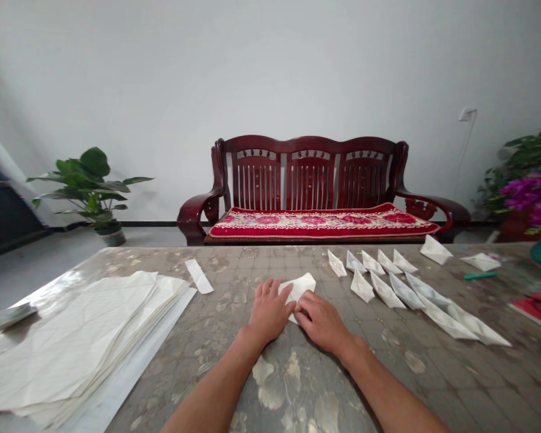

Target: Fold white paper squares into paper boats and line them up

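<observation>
On the table in front of me lies a partly folded piece of white paper (303, 284), its far end pointed. My left hand (273, 308) covers the paper's left side, fingers bent over it and the thumb close to my right hand. From the other side my right hand (319, 317) grips the near right edge with curled fingers and thumb. The thumbs nearly meet at the paper, and the near fold is partly hidden under the hands. Several folded paper boats (390, 291) stand in rows to the right.
A stack of white paper sheets (85, 331) spreads over the table's left side, with a narrow paper strip (199, 276) beside it. At the right are a green pen (480, 275) and a red book (538, 310) with glasses on it. A wooden bench (311, 180) stands beyond.
</observation>
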Demonstrator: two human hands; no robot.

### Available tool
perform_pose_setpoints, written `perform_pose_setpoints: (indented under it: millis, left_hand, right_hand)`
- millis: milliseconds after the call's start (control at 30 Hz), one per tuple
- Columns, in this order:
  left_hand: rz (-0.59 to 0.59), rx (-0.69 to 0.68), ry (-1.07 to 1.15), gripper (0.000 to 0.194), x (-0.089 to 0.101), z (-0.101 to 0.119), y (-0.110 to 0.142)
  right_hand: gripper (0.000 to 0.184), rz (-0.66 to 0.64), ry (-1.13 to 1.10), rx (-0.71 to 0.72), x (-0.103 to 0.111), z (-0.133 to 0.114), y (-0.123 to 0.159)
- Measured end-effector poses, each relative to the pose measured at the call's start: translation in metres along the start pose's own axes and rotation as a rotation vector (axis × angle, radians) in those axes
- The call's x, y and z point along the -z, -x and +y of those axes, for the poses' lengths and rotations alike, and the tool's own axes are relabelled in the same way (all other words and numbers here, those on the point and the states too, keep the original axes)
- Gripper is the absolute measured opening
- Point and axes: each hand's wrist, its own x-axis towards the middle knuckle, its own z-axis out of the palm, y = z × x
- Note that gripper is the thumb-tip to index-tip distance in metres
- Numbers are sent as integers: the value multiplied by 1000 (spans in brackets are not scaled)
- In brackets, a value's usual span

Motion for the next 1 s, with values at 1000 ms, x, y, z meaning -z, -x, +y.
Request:
perform_pose_setpoints:
  millis: [1000]
  left_hand:
    - [89, -59, 14, 57, 3, -24, 1]
  right_hand:
    - [13, -5, -27, 8, 3, -2, 1]
